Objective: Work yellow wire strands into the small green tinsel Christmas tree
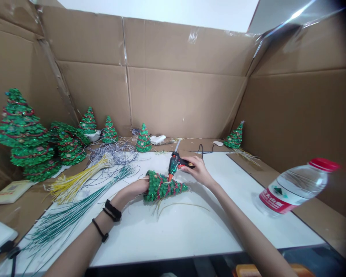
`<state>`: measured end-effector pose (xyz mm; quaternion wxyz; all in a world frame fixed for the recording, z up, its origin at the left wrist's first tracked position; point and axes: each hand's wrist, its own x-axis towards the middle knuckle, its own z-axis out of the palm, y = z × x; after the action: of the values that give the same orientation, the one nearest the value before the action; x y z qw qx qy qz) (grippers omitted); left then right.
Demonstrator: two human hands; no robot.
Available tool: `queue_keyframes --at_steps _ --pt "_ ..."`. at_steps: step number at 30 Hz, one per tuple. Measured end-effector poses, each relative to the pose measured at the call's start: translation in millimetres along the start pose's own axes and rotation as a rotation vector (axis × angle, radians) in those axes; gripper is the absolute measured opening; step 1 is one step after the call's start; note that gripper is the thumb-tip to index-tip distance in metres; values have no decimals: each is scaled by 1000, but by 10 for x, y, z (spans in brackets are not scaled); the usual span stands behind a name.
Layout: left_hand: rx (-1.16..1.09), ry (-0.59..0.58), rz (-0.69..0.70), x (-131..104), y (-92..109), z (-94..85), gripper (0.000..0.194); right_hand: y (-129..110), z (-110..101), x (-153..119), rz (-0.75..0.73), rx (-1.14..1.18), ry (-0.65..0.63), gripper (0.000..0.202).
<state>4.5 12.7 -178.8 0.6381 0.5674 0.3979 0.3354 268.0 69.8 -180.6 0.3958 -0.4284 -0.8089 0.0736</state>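
A small green tinsel tree (162, 188) with red garland lies on its side above the white board, its tip pointing right. My left hand (141, 186) reaches into the tree's open base, so its fingers are hidden. My right hand (196, 169) is closed around the handle of a black glue gun (174, 164). The gun's orange nozzle points down and touches or nearly touches the tree's upper side. A clear glue stick (177, 145) sticks out of the back of the gun. Thin pale strands (173, 204) trail below the tree.
Finished trees (23, 130) stand at the left, with smaller ones (143, 138) along the back and right (234, 135). Yellow (77, 181) and green wire bundles (83, 207) lie left, near a tangled wire coil (115, 152). A water bottle (296, 188) stands right. Cardboard walls (184, 84) surround the board (173, 238).
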Motion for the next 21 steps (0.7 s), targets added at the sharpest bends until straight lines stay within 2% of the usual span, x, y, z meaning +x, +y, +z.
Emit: queue_keyframes --at_steps 5,8,12,14,18,21 --pt "54 1 16 9 -2 -12 26 73 -160 27 34 10 35 41" --pt "76 5 29 -3 28 5 26 215 -302 26 115 -73 141 44" --pt "84 6 27 -39 107 59 25 514 -480 -42 341 -383 408 51" --pt "85 -6 18 -49 127 73 25 683 -538 -107 516 -544 478 50" --pt "69 19 3 -26 80 45 27 982 -575 -244 823 -694 440 47" --pt "41 54 -8 11 -1 7 29 1123 -548 -301 900 -697 386 45"
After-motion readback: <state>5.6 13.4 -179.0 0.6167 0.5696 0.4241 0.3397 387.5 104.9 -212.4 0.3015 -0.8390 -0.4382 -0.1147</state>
